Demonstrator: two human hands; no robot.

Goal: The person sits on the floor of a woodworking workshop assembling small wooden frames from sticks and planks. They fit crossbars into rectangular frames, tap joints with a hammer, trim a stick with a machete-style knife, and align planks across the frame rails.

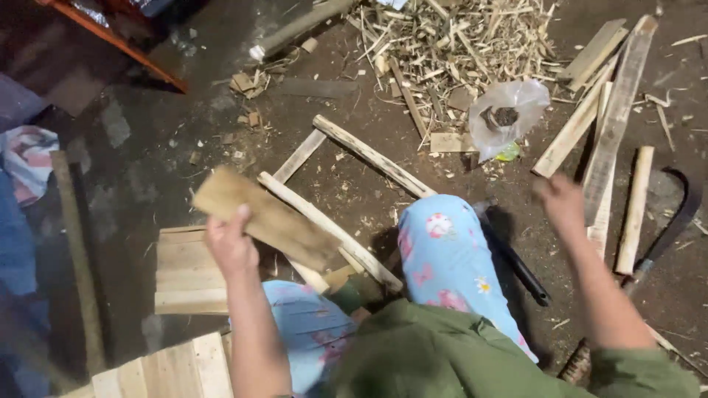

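My left hand (230, 243) is raised in front of my knee and grips a flat, rough wooden slat (273, 219) that tilts down to the right. My right hand (560, 200) is lifted to the right, blurred, with fingers curled; whether it holds anything cannot be told. It hovers beside a long weathered plank (618, 121). Under the slat lie two pale peeled sticks (335, 232) crossing the dirt floor near my flowered trouser leg (450, 258).
A curved sickle blade (675, 221) and a dark rod (520, 269) lie on the ground at right. A clear plastic bag (509, 114) sits by a heap of wood shavings (457, 37). Stacked boards (188, 269) rest at lower left, more planks (575, 125) at upper right.
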